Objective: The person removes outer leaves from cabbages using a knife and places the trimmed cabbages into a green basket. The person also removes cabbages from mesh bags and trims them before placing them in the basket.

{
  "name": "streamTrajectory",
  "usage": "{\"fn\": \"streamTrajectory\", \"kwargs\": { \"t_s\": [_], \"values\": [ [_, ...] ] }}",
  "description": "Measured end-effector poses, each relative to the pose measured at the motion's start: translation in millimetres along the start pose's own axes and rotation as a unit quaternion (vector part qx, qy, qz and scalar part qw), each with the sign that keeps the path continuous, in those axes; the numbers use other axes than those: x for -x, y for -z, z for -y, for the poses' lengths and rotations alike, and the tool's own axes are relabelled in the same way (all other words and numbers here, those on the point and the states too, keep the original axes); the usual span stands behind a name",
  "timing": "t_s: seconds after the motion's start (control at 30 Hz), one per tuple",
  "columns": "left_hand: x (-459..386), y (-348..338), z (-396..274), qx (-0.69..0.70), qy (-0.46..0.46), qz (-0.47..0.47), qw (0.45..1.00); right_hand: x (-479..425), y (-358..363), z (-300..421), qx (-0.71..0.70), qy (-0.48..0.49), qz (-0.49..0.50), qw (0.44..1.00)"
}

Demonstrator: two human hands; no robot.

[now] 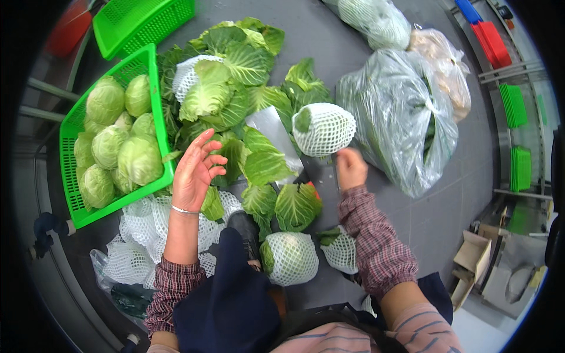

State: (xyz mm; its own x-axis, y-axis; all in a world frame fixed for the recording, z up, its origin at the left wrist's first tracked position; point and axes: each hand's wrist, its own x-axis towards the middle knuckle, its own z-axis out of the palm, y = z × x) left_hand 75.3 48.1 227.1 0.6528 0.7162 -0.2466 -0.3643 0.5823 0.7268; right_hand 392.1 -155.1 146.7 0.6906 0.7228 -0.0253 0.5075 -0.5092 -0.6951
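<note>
My left hand (194,176) is raised over the loose leaves with its fingers apart, holding nothing. To its right, my right hand (352,167) is curled and blurred at the lower edge of a cabbage in a white foam net (326,130). Whether its fingers grip the net is unclear. A broad metal blade (280,132) lies between my hands, partly hidden by a loose cabbage leaf (265,159). Nearer my feet rest another netted cabbage (293,260) and a smaller netted one (342,251), partly covered by my right sleeve.
A green plastic basket (117,212) of trimmed cabbages stands left, beside a pile of outer leaves (247,61). Removed-looking foam nets (145,229) lie below it. Another green basket (145,26) is behind. A tied plastic bag (393,106) sits right, near shelving (512,75).
</note>
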Motion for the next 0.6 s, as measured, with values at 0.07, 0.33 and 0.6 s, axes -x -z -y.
{"fn": "streamTrajectory", "kwargs": {
  "t_s": [0.07,0.33,0.6],
  "values": [
    [4,-7,5,-0.054,0.025,0.005,0.998,-22,18,4,-0.075,-0.003,-0.062,0.995],
    [-2,-54,61,-0.222,0.160,0.136,0.952,-49,-1,19,0.144,-0.104,0.210,0.961],
    [4,-57,178,-0.367,0.239,0.152,0.886,57,12,-46,-0.160,-0.099,-0.051,0.981]
  ]
}}
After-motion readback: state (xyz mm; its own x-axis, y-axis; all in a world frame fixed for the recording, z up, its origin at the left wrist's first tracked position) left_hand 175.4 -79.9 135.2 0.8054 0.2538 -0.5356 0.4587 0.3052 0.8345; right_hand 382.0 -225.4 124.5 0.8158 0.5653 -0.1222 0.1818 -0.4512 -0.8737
